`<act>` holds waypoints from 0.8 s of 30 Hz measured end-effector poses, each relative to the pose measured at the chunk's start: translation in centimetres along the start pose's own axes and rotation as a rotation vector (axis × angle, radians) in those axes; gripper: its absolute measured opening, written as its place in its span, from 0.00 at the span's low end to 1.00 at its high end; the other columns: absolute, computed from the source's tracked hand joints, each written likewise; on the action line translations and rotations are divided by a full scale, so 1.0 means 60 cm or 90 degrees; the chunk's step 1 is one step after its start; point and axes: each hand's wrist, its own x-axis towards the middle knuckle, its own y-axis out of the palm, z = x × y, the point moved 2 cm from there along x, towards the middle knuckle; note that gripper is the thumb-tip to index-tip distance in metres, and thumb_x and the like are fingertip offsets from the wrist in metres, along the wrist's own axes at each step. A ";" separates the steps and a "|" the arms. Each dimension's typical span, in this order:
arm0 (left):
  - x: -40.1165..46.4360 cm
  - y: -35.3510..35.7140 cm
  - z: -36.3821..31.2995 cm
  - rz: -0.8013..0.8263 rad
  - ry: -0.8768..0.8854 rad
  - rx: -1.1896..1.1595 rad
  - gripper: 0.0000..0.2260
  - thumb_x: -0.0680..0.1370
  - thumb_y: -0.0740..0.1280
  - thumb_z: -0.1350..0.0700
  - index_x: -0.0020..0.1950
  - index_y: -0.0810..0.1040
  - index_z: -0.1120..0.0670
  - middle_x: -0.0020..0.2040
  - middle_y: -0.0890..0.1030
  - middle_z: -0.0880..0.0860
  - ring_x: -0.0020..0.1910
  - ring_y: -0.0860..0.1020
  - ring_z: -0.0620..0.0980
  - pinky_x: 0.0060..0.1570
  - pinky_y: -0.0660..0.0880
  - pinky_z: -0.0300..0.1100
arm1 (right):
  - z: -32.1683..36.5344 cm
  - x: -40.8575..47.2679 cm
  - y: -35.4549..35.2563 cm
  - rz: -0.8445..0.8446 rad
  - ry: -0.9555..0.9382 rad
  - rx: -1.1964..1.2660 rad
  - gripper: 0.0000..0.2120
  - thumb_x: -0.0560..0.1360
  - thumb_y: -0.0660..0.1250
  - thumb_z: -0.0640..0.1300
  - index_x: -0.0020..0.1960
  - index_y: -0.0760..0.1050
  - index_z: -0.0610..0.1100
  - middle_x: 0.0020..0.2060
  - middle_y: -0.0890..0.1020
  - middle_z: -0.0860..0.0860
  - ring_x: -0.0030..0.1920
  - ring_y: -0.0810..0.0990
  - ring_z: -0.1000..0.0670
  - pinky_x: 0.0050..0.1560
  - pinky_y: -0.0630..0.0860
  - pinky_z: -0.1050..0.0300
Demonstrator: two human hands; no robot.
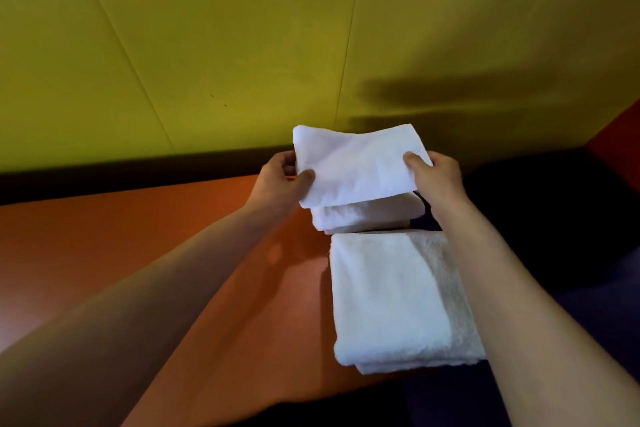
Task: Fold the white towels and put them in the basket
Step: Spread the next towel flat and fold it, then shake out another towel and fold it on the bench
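Note:
A small folded white towel (356, 165) is held up above the far end of the orange table (145, 246). My left hand (280, 177) pinches its left edge and my right hand (434, 177) pinches its right edge. Directly under it lies another folded white towel (367, 215) on the table. Nearer to me, a larger folded white towel stack (391, 298) rests at the table's right edge. No basket is in view.
A yellow-green panelled wall (242, 45) rises behind the table, with a dark ledge (121, 177) along its base. To the right of the table is a dark, shadowed area (554, 218), with a red wall strip (620, 128) at the far right.

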 end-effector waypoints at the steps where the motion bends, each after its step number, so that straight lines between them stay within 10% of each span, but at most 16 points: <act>1: 0.009 0.008 0.003 -0.001 0.000 0.007 0.19 0.79 0.70 0.56 0.69 0.72 0.56 0.48 0.80 0.47 0.38 0.81 0.34 0.32 0.75 0.29 | -0.008 0.009 -0.002 -0.008 0.002 -0.010 0.08 0.78 0.67 0.50 0.44 0.80 0.48 0.42 0.83 0.54 0.46 0.83 0.50 0.39 0.76 0.58; 8: 0.013 0.052 0.030 -0.011 0.092 0.249 0.24 0.81 0.67 0.51 0.76 0.65 0.45 0.63 0.74 0.53 0.54 0.79 0.56 0.55 0.77 0.54 | -0.074 0.028 0.023 -0.036 0.039 -0.289 0.25 0.80 0.63 0.56 0.73 0.66 0.46 0.68 0.72 0.43 0.67 0.72 0.38 0.65 0.71 0.41; 14: -0.010 0.064 0.021 0.022 0.244 0.510 0.16 0.84 0.59 0.48 0.70 0.75 0.49 0.76 0.66 0.55 0.69 0.69 0.61 0.65 0.70 0.55 | -0.032 -0.012 0.034 -0.096 -0.263 -0.480 0.16 0.80 0.60 0.52 0.65 0.75 0.51 0.63 0.77 0.44 0.61 0.73 0.36 0.58 0.67 0.44; 18: -0.030 0.055 0.030 0.100 0.231 0.610 0.23 0.84 0.57 0.46 0.79 0.61 0.47 0.81 0.57 0.53 0.74 0.62 0.60 0.69 0.66 0.57 | -0.037 -0.041 0.059 0.043 -0.261 -0.587 0.16 0.81 0.58 0.55 0.65 0.74 0.50 0.62 0.78 0.46 0.61 0.76 0.40 0.60 0.69 0.45; 24: -0.079 0.008 0.001 0.062 0.266 0.687 0.24 0.79 0.63 0.49 0.76 0.66 0.48 0.75 0.67 0.53 0.71 0.67 0.59 0.63 0.69 0.55 | -0.005 -0.109 0.082 0.014 -0.328 -0.482 0.20 0.80 0.62 0.51 0.72 0.71 0.49 0.68 0.76 0.48 0.65 0.75 0.44 0.65 0.69 0.45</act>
